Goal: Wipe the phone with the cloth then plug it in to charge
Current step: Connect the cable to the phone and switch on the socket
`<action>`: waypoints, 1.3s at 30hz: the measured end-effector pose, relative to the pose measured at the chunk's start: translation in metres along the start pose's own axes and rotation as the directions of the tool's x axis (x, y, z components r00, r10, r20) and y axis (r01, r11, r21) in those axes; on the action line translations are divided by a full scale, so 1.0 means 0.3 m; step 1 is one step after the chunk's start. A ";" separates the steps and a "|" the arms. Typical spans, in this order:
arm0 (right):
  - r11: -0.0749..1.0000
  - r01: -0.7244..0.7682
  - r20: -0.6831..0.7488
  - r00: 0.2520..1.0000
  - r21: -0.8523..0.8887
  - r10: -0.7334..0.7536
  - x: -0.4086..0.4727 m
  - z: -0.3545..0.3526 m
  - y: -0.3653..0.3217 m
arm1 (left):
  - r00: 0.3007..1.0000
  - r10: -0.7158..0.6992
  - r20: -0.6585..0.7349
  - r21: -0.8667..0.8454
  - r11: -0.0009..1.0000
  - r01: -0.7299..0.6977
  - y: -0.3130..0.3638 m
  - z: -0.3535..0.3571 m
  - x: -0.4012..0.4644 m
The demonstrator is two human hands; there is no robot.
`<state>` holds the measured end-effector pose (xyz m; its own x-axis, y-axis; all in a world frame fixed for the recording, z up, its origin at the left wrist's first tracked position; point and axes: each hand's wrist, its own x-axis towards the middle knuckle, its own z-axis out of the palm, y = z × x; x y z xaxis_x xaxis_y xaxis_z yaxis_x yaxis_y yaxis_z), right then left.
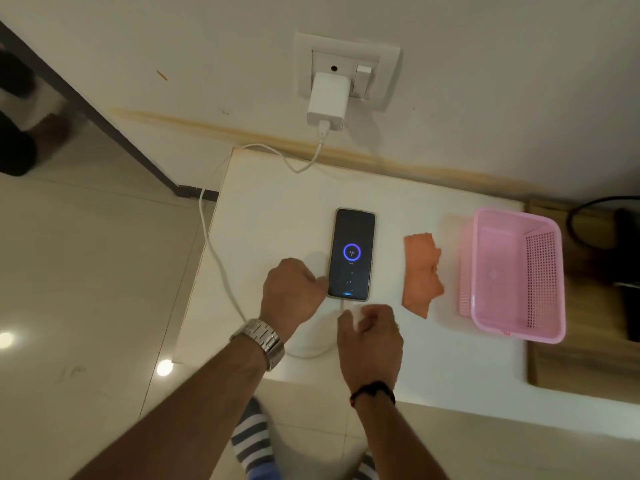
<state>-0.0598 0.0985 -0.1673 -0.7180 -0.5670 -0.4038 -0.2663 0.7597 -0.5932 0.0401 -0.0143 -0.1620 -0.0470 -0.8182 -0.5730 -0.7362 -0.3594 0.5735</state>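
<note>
Head view: the black slab phone (351, 253) lies flat mid white surface (277, 209), white cable (221, 268) in its near end, charging ring lit; crumpled orange cloth (420, 271) just to its right, so the task looks done bar seating the plug straight and releasing without dragging. Left hand (291, 289) curled loosely, touching the phone's left edge, holding nothing; right hand (372, 332) just below the plug, fingers (346, 318) part-curled, empty.

A single head-worn view looks steeply down, close over the table (277, 209).
</note>
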 end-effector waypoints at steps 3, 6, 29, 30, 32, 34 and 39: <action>0.991 0.036 -0.024 0.999 0.131 -0.034 0.074 -0.012 -0.026 | 0.994 0.106 -0.033 -0.035 0.994 -0.107 0.015 -0.003 0.019; 0.992 0.063 0.009 0.998 0.111 -0.065 0.117 -0.014 -0.040 | 0.993 0.119 -0.011 -0.065 0.991 -0.119 0.024 0.012 0.024; 0.998 -0.061 0.099 0.993 -0.013 0.062 -0.040 0.008 0.010 | 0.963 0.268 -0.002 0.099 0.959 -0.266 0.004 0.041 -0.031; 0.998 -0.058 0.097 0.994 -0.013 0.059 -0.037 0.006 0.010 | 0.964 0.267 0.000 0.101 0.959 -0.265 0.005 0.040 -0.030; 0.998 -0.058 0.091 0.994 -0.003 0.058 -0.029 0.005 0.010 | 0.965 0.263 0.010 0.103 0.959 -0.263 0.007 0.038 -0.030; 0.998 -0.060 0.085 0.995 -0.008 0.060 -0.024 0.006 0.008 | 0.966 0.260 0.009 0.105 0.960 -0.259 0.008 0.038 -0.031; 0.997 -0.074 0.119 0.990 -0.004 0.074 -0.020 0.004 0.004 | 0.974 0.227 0.016 0.100 0.969 -0.227 0.007 0.039 -0.022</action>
<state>-0.0552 0.1024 -0.1664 -0.6537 -0.5433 -0.5268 -0.2150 0.8008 -0.5590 0.0311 -0.0046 -0.1638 -0.2233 -0.8712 -0.4372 -0.7699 -0.1174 0.6273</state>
